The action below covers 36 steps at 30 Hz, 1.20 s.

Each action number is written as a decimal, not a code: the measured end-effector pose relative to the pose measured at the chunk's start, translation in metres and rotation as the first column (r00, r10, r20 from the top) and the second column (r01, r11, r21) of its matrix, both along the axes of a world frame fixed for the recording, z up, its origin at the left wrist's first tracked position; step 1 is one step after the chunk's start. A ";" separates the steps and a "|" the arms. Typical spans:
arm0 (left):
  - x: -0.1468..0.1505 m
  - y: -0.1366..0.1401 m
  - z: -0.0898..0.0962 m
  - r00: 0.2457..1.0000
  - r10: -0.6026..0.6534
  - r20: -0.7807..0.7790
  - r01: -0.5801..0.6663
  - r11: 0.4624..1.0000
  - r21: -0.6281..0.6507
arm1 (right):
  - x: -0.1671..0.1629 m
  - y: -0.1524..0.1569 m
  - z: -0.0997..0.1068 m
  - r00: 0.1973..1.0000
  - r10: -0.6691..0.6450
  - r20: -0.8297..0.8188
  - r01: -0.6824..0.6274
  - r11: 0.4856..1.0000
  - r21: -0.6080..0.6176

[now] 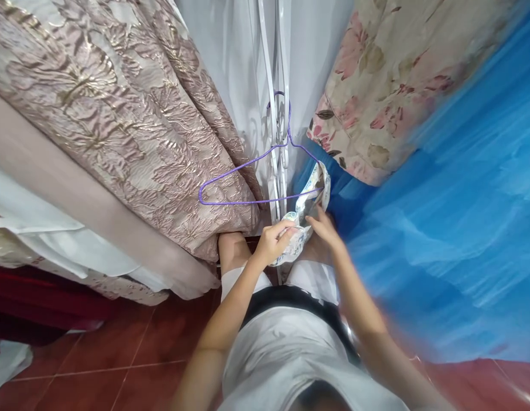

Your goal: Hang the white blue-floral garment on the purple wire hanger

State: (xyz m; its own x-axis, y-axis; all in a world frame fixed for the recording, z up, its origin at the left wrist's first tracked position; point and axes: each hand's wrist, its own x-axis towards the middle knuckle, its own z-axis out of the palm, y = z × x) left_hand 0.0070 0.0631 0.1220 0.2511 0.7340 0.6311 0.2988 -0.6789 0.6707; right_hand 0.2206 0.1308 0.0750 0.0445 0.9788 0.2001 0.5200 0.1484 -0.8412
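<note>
White shirt (277,348) fabric spreads closest to the camera, and beyond it both bare hands work over the lap. The left hand (272,244) is closed, thumb against fingers, on a white cloth (296,245) with a blue print. The right hand (324,228) is partly curled at the same cloth's edge; whether its fingertips truly pinch the fabric or only push against it, I cannot tell, as they are small and partly hidden.

That cloth hangs looped around the right end of a purple hanger (239,202), its lower part gathered between the hands. So 1 end of the hanger is dressed; the opposite end is bare wire, and the cloth is bunched rather than spread, so the work looks about half done.

No tabletop supports any of this. The hanger's hook is up by 2 white strips (269,74). Around them hang a pink-and-gold textured fabric (132,114) at left, a floral fabric (376,85) and a broad blue fabric (445,228) at right. Red floor tiles (157,337) with pale joints show below.
</note>
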 end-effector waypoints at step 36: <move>-0.142 0.059 -0.035 0.889 0.078 -0.451 -0.098 0.995 -0.022 | 0.078 -0.054 0.088 0.956 0.168 -0.240 -0.114 0.968 0.222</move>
